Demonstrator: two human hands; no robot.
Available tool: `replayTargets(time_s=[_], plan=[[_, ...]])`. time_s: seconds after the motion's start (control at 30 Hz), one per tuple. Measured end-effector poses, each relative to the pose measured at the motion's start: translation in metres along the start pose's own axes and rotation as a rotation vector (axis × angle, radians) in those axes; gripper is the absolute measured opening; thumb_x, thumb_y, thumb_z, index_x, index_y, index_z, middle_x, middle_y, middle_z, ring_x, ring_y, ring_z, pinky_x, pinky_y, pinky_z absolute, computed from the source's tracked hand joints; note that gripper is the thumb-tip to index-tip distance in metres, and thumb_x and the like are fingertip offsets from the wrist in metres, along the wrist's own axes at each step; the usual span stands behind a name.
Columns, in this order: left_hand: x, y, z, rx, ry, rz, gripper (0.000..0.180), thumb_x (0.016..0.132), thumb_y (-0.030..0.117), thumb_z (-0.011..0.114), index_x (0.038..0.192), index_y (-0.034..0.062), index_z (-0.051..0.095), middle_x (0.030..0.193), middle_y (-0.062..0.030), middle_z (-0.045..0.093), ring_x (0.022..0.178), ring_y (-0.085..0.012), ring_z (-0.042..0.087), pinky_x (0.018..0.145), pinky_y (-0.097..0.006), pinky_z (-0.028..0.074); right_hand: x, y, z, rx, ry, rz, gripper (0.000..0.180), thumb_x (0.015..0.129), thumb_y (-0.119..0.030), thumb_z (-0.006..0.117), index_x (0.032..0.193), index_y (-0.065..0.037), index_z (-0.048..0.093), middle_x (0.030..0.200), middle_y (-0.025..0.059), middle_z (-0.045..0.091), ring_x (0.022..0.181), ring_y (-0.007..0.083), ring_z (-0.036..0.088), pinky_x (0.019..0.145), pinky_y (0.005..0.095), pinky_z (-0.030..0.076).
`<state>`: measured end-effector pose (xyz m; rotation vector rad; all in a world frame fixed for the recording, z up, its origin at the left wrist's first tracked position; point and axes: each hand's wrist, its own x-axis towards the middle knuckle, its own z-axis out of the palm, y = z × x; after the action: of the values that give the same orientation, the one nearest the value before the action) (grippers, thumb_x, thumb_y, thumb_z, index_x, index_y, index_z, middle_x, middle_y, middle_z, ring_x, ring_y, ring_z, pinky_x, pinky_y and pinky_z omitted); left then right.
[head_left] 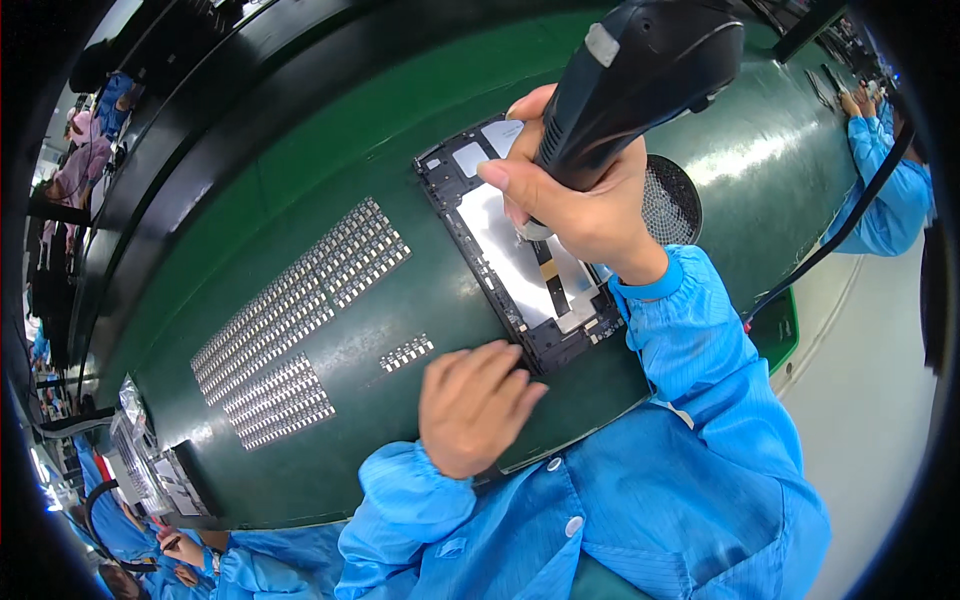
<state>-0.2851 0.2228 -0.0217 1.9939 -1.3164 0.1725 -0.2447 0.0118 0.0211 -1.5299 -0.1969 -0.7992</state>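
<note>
My right hand [590,205] is wrapped round a black hand-held power tool [640,80] with vent slots. The tool is tilted over an opened tablet-like device [500,235], and a round pale end shows just below my fingers. This device lies flat, with a black frame, a silvery middle plate and a dark ribbon cable [550,275] across it. Its far right part is hidden by my hand and the tool. My left hand [475,405] lies with fingers stretched out, fingertips at the device's near left corner; it holds nothing.
Sheets of small parts in rows [300,300] lie left on the green table [470,110], with a short strip [405,352] nearer me. A round dark dish [690,200] of small pieces stands right of my hand. Co-workers in blue sleeves [885,190] sit at right and lower left.
</note>
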Motion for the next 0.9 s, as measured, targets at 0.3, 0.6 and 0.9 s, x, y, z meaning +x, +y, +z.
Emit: replayTargets(time_s=[0.3, 0.6, 0.9], plan=[[-0.020, -0.045, -0.055, 0.075, 0.093, -0.551, 0.014, 0.071, -0.001, 0.070, 0.085, -0.0019, 0.067, 0.085, -0.0138, 0.067, 0.073, -0.0220, 0.065, 0.063, -0.028, 0.050, 0.001, 0.008, 0.000, 0.000, -0.031, 0.016, 0.037, 0.075, 0.008, 0.068, 0.106, 0.004, 0.049, 0.061, 0.0061, 0.060, 0.049, 0.0085, 0.055, 0.046, 0.0210, 0.041], [-0.028, -0.064, -0.067, 0.023, -0.001, -0.653, 0.014, 0.073, -0.001, 0.067, 0.087, -0.0024, 0.067, 0.084, -0.0164, 0.066, 0.072, -0.0270, 0.065, 0.067, -0.032, 0.050, 0.003, -0.012, 0.002, -0.048, -0.042, -0.057, 0.040, 0.078, 0.005, 0.064, 0.113, 0.003, 0.045, 0.064, 0.0066, 0.056, 0.051, 0.0118, 0.053, 0.049, 0.0243, 0.044], [-0.016, -0.061, -0.069, 0.096, -0.146, -0.773, 0.032, 0.060, 0.008, 0.080, 0.086, -0.0017, 0.065, 0.080, -0.0073, 0.058, 0.065, -0.0167, 0.053, 0.055, -0.028, 0.042, 0.007, -0.011, -0.004, -0.034, 0.012, -0.036, 0.041, 0.073, 0.005, 0.070, 0.108, 0.004, 0.049, 0.063, 0.0037, 0.058, 0.051, 0.0089, 0.053, 0.051, 0.0232, 0.043]])
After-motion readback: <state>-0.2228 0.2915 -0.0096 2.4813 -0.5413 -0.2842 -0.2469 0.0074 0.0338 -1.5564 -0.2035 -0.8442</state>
